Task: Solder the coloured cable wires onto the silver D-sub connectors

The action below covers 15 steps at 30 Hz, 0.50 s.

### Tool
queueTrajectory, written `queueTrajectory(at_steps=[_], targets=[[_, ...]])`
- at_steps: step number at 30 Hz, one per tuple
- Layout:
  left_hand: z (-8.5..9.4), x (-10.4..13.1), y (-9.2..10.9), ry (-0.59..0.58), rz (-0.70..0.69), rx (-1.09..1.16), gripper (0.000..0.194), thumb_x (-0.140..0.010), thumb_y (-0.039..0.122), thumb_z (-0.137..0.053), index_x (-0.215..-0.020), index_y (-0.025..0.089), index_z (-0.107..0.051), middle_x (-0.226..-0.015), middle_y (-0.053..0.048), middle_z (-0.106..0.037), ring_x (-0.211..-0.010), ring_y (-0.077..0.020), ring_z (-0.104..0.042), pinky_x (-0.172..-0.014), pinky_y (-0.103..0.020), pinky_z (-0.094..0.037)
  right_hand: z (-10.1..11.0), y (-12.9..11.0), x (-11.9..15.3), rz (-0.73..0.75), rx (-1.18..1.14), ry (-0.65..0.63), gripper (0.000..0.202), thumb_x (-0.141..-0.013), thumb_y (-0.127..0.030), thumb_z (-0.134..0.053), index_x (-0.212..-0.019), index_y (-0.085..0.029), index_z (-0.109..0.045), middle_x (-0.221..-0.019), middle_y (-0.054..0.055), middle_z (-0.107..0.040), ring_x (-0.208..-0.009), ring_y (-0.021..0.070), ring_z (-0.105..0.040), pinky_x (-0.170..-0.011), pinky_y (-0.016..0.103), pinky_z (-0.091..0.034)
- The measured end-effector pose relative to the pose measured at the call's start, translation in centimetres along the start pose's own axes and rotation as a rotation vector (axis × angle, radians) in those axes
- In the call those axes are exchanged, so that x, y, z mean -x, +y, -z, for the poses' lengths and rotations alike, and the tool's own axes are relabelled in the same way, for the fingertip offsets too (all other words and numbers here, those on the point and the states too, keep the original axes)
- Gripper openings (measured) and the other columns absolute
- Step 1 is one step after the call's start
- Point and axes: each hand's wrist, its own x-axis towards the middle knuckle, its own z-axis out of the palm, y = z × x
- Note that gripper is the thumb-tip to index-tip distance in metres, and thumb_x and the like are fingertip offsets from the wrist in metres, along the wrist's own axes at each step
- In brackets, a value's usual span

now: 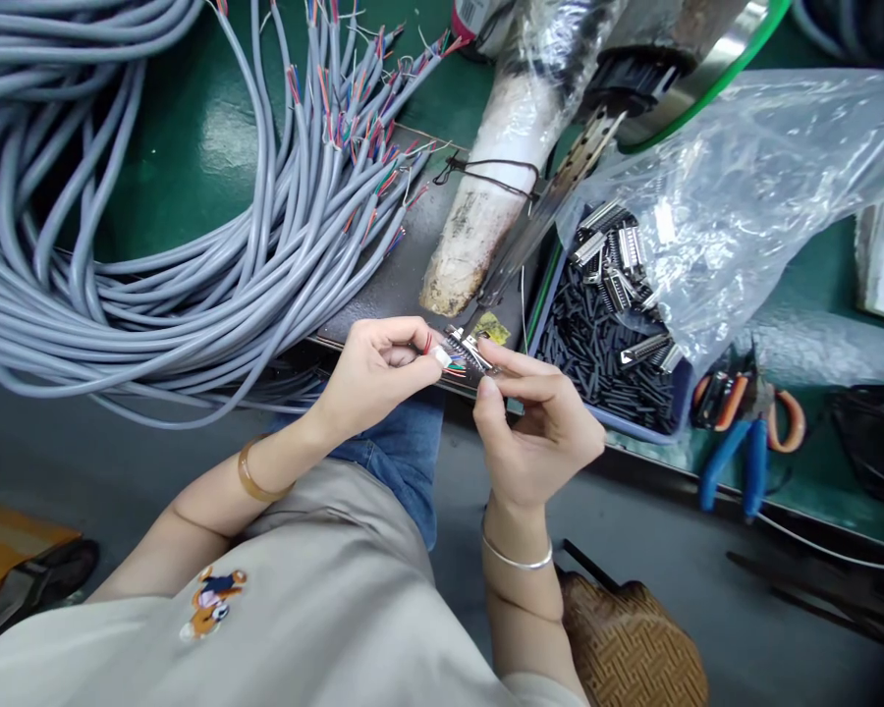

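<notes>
Near the bench's front edge, my left hand [383, 373] pinches a small white piece with thin coloured wires coming out of its right side. My right hand [534, 412] is just to the right, its thumb and fingertips closed at the wires' end beside a metal connector [468, 349]. What exactly sits between the right fingertips is too small to make out. The connector lies between the two hands, below the tip of a thin metal rod. Just behind it is a yellow patch [491, 329].
Grey cables [265, 285] with stripped ends cover the left. A plastic-wrapped white tube [486, 187] points toward the hands. At right, a blue tray [648, 432] holds black sleeves and metal connectors, partly under clear plastic [744, 167]. Cutters [755, 462] lie beside it.
</notes>
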Motion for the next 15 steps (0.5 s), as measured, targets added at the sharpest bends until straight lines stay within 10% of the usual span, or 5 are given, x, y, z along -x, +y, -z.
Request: queueTrajectory(at_steps=[15], targets=[[0.20,0.01,0.08,-0.022,0.005,0.086,0.026,-0.073,0.022,-0.077,-0.063,0.016,-0.055,-0.061,0.003,-0.058,-0.044,-0.0022,-0.037,-0.042,-0.019,-0.030,0.00,0.07,0.15,-0.109,-0.081,-0.015,0.011,-0.087,-0.014,-0.073,-0.085,-0.021,-0.065,-0.106,0.005,-0.081,-0.098,0.0202,-0.078,-0.086,0.037,-0.066]])
